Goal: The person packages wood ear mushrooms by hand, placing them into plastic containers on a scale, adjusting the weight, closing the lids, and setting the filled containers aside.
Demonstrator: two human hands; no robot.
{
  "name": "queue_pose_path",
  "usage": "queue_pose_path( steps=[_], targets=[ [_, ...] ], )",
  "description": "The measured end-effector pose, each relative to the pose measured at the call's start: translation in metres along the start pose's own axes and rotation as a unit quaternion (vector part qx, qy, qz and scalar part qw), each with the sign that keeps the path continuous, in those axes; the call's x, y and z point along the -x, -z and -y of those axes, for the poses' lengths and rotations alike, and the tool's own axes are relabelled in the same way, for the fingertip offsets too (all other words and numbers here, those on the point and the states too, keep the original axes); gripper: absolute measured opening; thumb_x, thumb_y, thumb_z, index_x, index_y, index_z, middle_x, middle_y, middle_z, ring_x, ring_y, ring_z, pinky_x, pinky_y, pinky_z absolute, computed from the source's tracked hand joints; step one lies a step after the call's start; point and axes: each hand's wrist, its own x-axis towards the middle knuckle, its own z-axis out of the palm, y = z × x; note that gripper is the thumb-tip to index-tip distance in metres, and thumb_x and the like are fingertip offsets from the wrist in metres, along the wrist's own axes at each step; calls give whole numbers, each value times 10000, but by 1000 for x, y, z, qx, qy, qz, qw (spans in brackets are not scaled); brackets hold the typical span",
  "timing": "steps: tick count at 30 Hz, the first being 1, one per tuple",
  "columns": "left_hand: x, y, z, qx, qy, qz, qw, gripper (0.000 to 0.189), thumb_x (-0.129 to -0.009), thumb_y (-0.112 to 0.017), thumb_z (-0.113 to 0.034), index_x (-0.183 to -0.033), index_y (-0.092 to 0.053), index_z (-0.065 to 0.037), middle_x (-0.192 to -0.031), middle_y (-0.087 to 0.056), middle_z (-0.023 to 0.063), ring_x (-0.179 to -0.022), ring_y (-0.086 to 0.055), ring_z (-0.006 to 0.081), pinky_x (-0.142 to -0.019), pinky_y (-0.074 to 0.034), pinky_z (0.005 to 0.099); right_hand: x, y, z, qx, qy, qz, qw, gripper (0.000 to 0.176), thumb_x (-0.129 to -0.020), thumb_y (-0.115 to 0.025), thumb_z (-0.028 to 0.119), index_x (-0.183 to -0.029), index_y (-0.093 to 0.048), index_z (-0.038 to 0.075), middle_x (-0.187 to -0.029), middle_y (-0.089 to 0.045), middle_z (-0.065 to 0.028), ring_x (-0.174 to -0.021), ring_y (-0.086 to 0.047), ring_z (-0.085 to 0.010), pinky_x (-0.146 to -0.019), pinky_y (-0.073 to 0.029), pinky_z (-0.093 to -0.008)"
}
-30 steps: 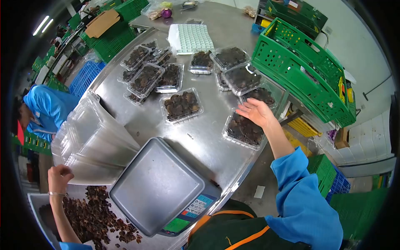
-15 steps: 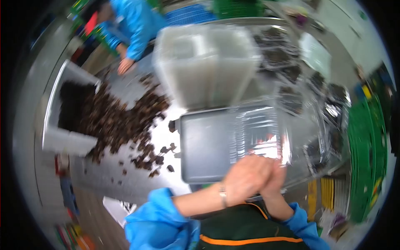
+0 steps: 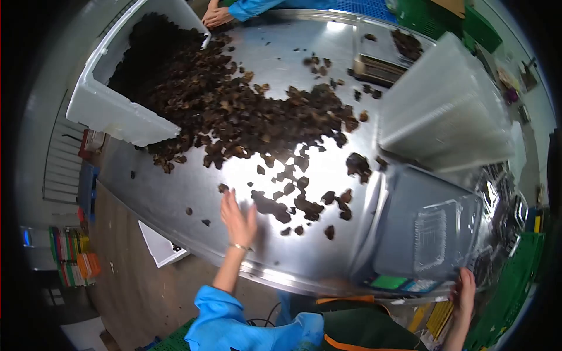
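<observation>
My left hand reaches over the steel table with its fingers stretched out and nothing held. Beside its fingertips lies a loose dark brown piece, like a dried mushroom. A broad heap of such dark brown pieces spreads beyond the hand. On the right, my right hand is at the near corner of a grey tray, its fingers loosely apart. A clear plastic box rests in that tray. Under the tray's near edge a green display shows.
A white foam box lies tipped at the left, spilling the pieces. Tall stacked clear containers stand behind the tray. Filled clear packs lie at the right, near green crates. Another person's hands are at the far edge.
My hands were together over the clear box; now they are apart, the left far over by the brown pieces. The view has swung left.
</observation>
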Motion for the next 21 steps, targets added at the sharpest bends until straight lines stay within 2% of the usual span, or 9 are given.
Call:
queue_pose_path(
  steps=[2,4,7,9,10,12,14,16,21],
  targets=[
    [-80,10,48,1,-51,-50,997,662,-821,-587,-254,-1338,-285,28,-1342,-295,276,-1244,-295,419,-1025,-237,480,-27,25,-17,112,230,38,966,230,-861,-593,223,-1017,-520,71,-715,-431,50,-520,-361,-31,-418,-264,-178],
    [-172,21,76,-36,-114,-129,984,598,-853,-555,-249,-1314,-316,47,-1348,-301,283,-1238,-310,430,-1025,-258,461,17,-18,42,99,207,63,971,200,-870,-580,198,-1005,-514,67,-703,-423,63,-518,-347,-13,-422,-254,-169],
    [-297,31,117,-135,-149,-197,960,545,-861,-534,-245,-1279,-358,57,-1293,-400,264,-1223,-343,414,-1024,-278,446,54,-104,118,157,292,134,934,185,-848,-576,138,-995,-520,40,-719,-458,39,-572,-404,-28,-489,-313,-175],
    [-359,50,124,-139,-57,-139,979,371,-859,-522,-229,-1163,-534,-17,-1124,-573,183,-1069,-522,338,-893,-423,421,74,-164,151,189,304,159,920,181,-828,-580,102,-986,-529,30,-731,-484,20,-603,-443,-45,-522,-353,-186],
    [-382,59,132,-152,-54,-92,983,253,-835,-561,-202,-1051,-631,-90,-972,-631,153,-958,-582,313,-806,-470,402,79,-190,162,275,368,193,867,182,-803,-579,72,-973,-539,19,-754,-511,-11,-637,-478,-75,-565,-383,-208],
    [-383,65,126,-12,-116,8,993,228,-767,-646,-175,-989,-665,-129,-836,-635,139,-855,-596,307,-767,-481,389,89,-242,189,397,466,272,743,199,-755,-587,31,-948,-563,-7,-809,-555,-88,-687,-548,-159,-637,-439,-266],
    [-364,68,117,-114,-161,160,967,297,-690,-712,-153,-984,-671,-149,-816,-615,121,-830,-577,298,-782,-474,384,87,-279,200,433,476,334,688,199,-760,-583,30,-956,-566,-5,-816,-550,-102,-693,-555,-176,-634,-442,-274],
    [-343,55,124,-141,-203,128,961,303,-663,-730,-135,-962,-679,-138,-819,-536,72,-838,-512,243,-752,-452,335,82,-308,200,439,456,359,686,193,-768,-584,25,-957,-569,-7,-821,-550,-107,-696,-562,-187,-636,-449,-281],
    [-338,32,146,-177,-262,99,944,236,-666,-699,-95,-902,-686,-112,-789,-543,75,-797,-509,261,-722,-439,360,74,-346,191,476,445,398,646,187,-793,-583,39,-974,-572,-5,-841,-560,-123,-707,-577,-222,-633,-470,-298]
  ],
)
